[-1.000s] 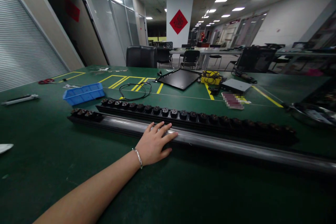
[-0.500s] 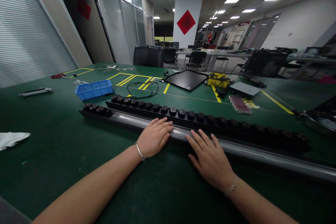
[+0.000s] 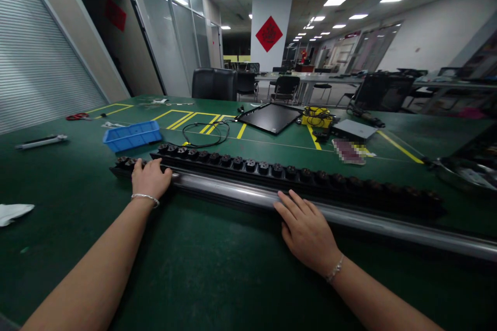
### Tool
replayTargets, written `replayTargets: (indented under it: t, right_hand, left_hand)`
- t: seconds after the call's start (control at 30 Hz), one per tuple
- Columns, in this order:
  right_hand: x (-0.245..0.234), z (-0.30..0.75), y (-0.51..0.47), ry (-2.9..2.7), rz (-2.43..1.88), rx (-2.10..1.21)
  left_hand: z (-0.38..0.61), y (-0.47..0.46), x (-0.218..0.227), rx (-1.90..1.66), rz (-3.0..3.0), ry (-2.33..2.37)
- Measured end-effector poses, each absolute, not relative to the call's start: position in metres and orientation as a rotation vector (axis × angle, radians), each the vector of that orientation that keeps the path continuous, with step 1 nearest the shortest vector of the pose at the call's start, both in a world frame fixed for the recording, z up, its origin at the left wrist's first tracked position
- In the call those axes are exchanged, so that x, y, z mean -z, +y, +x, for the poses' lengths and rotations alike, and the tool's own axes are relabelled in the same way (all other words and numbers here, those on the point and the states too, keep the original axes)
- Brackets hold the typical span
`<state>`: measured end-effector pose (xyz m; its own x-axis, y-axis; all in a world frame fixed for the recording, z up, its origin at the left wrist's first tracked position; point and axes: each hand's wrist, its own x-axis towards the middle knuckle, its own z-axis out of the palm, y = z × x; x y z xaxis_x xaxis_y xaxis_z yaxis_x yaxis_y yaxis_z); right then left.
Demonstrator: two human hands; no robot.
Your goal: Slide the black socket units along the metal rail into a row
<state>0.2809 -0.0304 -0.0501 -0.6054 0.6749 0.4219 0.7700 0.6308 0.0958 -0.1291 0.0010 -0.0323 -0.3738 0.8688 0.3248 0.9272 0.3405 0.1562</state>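
On the green bench mat [image 3: 202,274], both hands rest on a long silver metal rail [image 3: 233,193].
Near its left end the left hand [image 3: 149,178] cups over it, grip unclear; the right hand [image 3: 306,226] lies open, fingers flat mid-rail. Wide spacing suits such length: press evenly, keep it level.

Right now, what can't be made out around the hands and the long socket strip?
Head view only:
Metal rail: its right end is cut off by the picture edge.
Left hand: covers the rail's left end; its grip is hidden.
Flat item behind the socket strip: pixelated, unreadable.
Bowl at far right: blurred, contents unclear.
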Motion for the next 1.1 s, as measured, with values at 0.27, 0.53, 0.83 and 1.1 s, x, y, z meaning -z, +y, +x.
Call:
replayTargets:
  t: [0.27, 0.53, 0.83, 1.1]
  right_hand:
    - [0.051, 0.282, -0.03, -2.493, -1.143, 0.386]
    - [0.051, 0.281, -0.031, -2.503, -1.161, 0.358]
    - [0.051, 0.282, -0.032, -2.497, -1.167, 0.353]
    - [0.051, 0.281, -0.031, -2.499, -1.166, 0.375]
  left_hand:
    - [-0.112, -0.003, 0.021, 0.577, -1.487, -2.377]
    - [-0.109, -0.001, 0.015, 0.561, -1.506, -2.519]
    - [-0.082, -0.008, -0.002, 0.408, -1.637, -2.581]
    - [-0.068, -0.007, -0.002, 0.475, -1.864, -2.472]
